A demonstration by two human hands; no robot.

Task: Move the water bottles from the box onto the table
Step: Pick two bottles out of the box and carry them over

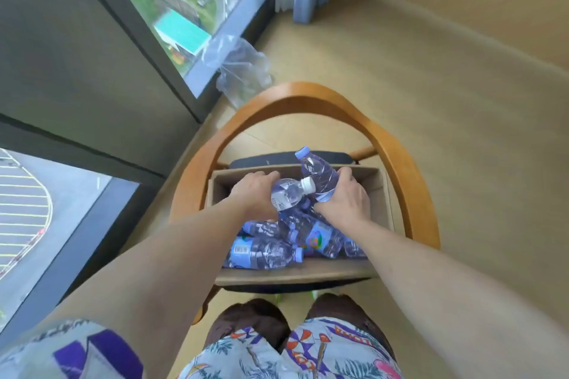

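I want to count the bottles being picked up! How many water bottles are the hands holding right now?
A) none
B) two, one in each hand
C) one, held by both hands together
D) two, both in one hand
B: the left hand grips a clear plastic water bottle with a white cap, and the right hand grips a clear plastic water bottle with a blue cap, both above the brown cardboard box.

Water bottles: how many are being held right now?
2. The left hand grips a white-capped bottle; the right hand grips a blue-capped bottle. More lie in the box, some likely hidden.
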